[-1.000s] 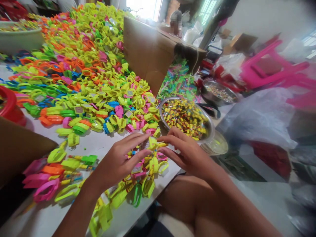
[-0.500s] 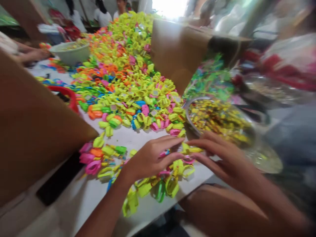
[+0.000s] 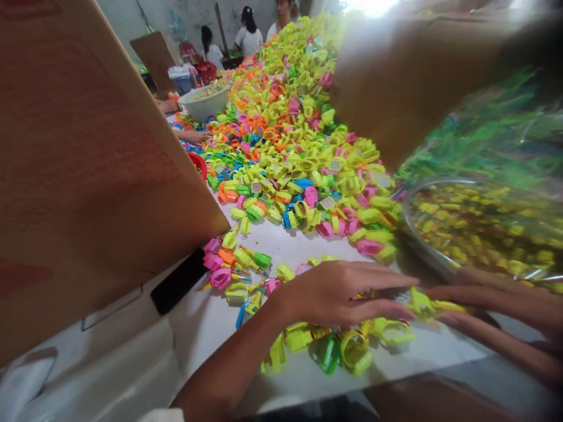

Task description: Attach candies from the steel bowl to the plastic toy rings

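Yellow-green, blocky plastic piece (image 3: 421, 303) sat pinched in left hand (image 3: 329, 293); right hand (image 3: 534, 306) gripped the slim yellow tube (image 3: 451, 306) adjoining it. Light, level pressure seemed best.

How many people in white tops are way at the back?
3: the left person, the middle person and the right person, partly hidden by the colourful heap. The heap could hide more.
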The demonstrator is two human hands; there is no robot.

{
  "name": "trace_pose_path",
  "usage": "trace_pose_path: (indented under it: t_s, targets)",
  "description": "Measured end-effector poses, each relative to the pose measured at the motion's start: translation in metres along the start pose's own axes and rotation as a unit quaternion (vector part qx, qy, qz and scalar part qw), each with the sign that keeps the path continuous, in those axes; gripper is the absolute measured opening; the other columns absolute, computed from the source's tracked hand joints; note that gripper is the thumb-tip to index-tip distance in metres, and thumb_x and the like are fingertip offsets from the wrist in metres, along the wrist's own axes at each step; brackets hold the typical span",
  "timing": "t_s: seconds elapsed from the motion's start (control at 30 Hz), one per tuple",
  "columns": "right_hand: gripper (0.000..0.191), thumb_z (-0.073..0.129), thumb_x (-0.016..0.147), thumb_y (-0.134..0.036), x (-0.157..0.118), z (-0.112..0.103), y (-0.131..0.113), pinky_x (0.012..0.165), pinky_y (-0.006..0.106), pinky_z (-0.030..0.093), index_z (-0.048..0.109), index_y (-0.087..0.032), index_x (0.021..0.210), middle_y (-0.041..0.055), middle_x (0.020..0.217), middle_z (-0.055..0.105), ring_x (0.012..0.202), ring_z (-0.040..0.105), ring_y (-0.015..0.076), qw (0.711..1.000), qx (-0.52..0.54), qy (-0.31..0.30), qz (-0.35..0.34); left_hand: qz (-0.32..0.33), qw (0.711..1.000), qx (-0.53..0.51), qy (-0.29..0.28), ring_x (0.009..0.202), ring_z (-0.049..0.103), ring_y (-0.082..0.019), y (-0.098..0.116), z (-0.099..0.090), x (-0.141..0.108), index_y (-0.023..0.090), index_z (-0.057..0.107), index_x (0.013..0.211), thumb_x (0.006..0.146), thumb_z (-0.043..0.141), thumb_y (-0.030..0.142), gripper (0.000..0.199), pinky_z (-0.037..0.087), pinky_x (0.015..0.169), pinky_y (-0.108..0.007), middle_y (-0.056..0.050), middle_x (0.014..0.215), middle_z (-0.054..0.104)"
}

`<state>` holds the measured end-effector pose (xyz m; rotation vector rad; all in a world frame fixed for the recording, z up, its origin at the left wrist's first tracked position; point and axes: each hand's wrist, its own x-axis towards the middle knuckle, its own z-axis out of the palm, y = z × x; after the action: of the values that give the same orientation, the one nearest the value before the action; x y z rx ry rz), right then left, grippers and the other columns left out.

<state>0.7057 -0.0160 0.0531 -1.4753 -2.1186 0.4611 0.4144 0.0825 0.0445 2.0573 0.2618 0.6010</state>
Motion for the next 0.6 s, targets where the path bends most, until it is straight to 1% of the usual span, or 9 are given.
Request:
trace_pose_path:
  t_s: [0.07, 0.13, 0.2, 0.27, 0.37, 0.5, 0.6]
  targets:
    - [0.025, 0.067, 0.102, -0.053, 0.007, -0.006, -0.009, 0.065, 0.037, 0.065, 0.08, -0.042, 0.12, 0.0074, 0.107, 0.079, 0.09, 0.078, 0.0285, 1.0, 0.011, -0.002, -0.018, 0.005, 1.0, -0.006, 0.012, 0.138, 0.067, -0.022, 0.001, 0.001, 0.0, 0.014, 0.065, 0.15, 0.109, 0.06, 0.036, 0.047, 0.051, 0.119, -0.03, -0.013, 0.148, 0.07]
    - [0.019, 0.07, 0.103, -0.046, 0.015, -0.014, -0.026, 0.073, 0.035, 0.064, 0.08, -0.04, 0.118, 0.007, 0.107, 0.08, 0.091, 0.077, 0.0259, 0.999, 0.021, -0.006, -0.028, 0.008, 0.999, 0.008, 0.046, 0.136, 0.068, -0.024, 0.003, 0.001, 0.001, 0.018, 0.066, 0.15, 0.108, 0.063, 0.037, 0.046, 0.054, 0.118, -0.036, -0.013, 0.147, 0.071]
    - [0.019, 0.073, 0.103, -0.042, 0.022, -0.018, -0.043, 0.067, 0.032, 0.06, 0.08, -0.033, 0.118, 0.0068, 0.098, 0.076, 0.084, 0.074, 0.0222, 0.999, 0.04, -0.008, -0.021, 0.004, 0.996, 0.039, 0.082, 0.138, 0.067, -0.026, 0.003, 0.0, 0.001, 0.02, 0.066, 0.149, 0.107, 0.064, 0.036, 0.045, 0.054, 0.119, -0.042, -0.012, 0.146, 0.072]
    - [0.023, 0.073, 0.104, -0.036, 0.028, -0.019, -0.053, 0.07, 0.029, 0.056, 0.078, -0.027, 0.124, 0.0056, 0.095, 0.071, 0.082, 0.069, 0.0183, 0.999, 0.045, -0.016, -0.008, 0.013, 0.994, 0.062, 0.094, 0.136, 0.068, -0.026, 0.0, 0.0, 0.003, 0.021, 0.068, 0.148, 0.106, 0.066, 0.034, 0.043, 0.054, 0.119, -0.042, -0.011, 0.144, 0.073]
    - [0.026, 0.073, 0.104, -0.031, 0.029, -0.017, -0.054, 0.077, 0.028, 0.055, 0.076, -0.022, 0.129, 0.0063, 0.103, 0.07, 0.09, 0.068, 0.0169, 0.997, 0.067, -0.013, -0.019, 0.024, 0.991, 0.079, 0.103, 0.132, 0.071, -0.025, -0.006, 0.0, 0.005, 0.023, 0.068, 0.147, 0.104, 0.069, 0.034, 0.044, 0.056, 0.118, -0.039, -0.009, 0.143, 0.074]
    - [0.028, 0.074, 0.104, -0.033, 0.027, -0.017, -0.051, 0.082, 0.03, 0.055, 0.076, -0.022, 0.129, 0.0061, 0.105, 0.07, 0.094, 0.068, 0.0177, 0.995, 0.091, -0.003, -0.032, 0.018, 0.989, 0.102, 0.109, 0.132, 0.071, -0.026, -0.009, 0.002, 0.006, 0.023, 0.067, 0.149, 0.104, 0.069, 0.035, 0.046, 0.058, 0.116, -0.038, -0.011, 0.144, 0.073]
    - [0.028, 0.072, 0.105, -0.032, 0.027, -0.017, -0.053, 0.084, 0.031, 0.056, 0.075, -0.022, 0.131, 0.0071, 0.107, 0.07, 0.096, 0.068, 0.0184, 0.996, 0.077, -0.004, -0.034, 0.025, 0.987, 0.114, 0.107, 0.132, 0.071, -0.025, -0.009, 0.003, 0.005, 0.022, 0.067, 0.148, 0.104, 0.069, 0.035, 0.046, 0.057, 0.116, -0.036, -0.011, 0.144, 0.073]
